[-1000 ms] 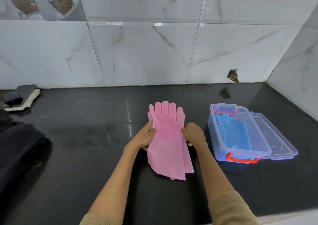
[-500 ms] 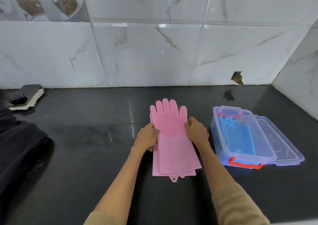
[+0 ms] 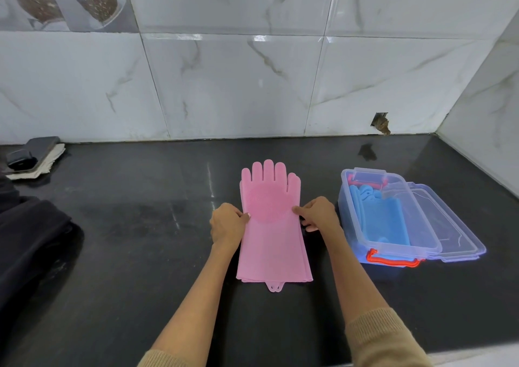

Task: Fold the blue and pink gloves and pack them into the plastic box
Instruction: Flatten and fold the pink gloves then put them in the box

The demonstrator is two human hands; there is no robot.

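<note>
The pink gloves [image 3: 272, 234] lie flat on the black counter, stacked one on the other, fingers pointing to the wall. My left hand [image 3: 228, 223] pinches their left edge at the palm. My right hand [image 3: 318, 215] pinches the right edge at the same height. To the right stands the clear plastic box [image 3: 351, 226] with red handles, open. The blue gloves [image 3: 384, 220] lie inside it.
The box's clear lid [image 3: 455, 234] lies against the box's right side. Dark cloth [image 3: 31, 243] covers the counter's left part. A dark object on a rag [image 3: 33, 156] sits at the back left by the tiled wall. The counter's front edge runs along the bottom right.
The pink gloves have been turned from a slant to straight and laid flat, cuffs even. Both hands stayed at the gloves' sides.
</note>
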